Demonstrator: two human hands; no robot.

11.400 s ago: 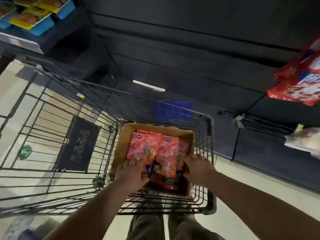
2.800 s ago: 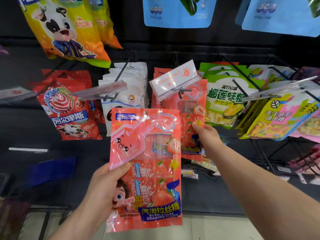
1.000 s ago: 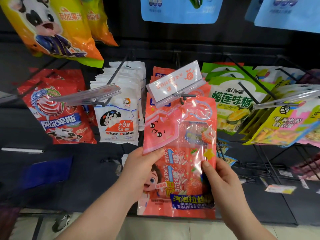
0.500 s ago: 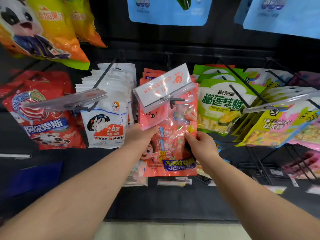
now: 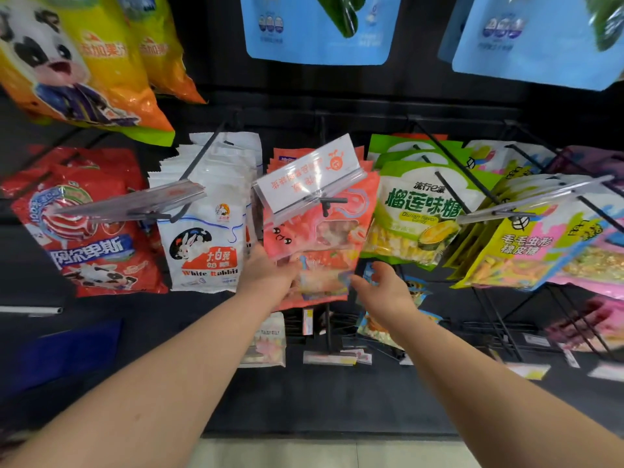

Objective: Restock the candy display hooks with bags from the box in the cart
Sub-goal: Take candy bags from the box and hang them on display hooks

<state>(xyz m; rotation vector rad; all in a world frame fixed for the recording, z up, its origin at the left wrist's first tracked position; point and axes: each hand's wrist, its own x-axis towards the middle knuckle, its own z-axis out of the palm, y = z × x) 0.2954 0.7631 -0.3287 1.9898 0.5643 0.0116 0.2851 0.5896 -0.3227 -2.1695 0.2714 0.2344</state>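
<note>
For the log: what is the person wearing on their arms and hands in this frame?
Nothing is worn. The left arm and right arm are bare to the frame's edge: no sleeves, watch or bracelet. The left hand and right hand are ungloved, with no rings visible through the blur.

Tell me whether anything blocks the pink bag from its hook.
The price-tag flap covers the top of the pink bag at the hook tip, hiding the hang hole; nothing else visible intervenes. The left hand holds the bag.

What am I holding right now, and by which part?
The left hand grips the pink candy bag by its lower left edge; the right hand is open beside its lower right corner, holding nothing.
</note>
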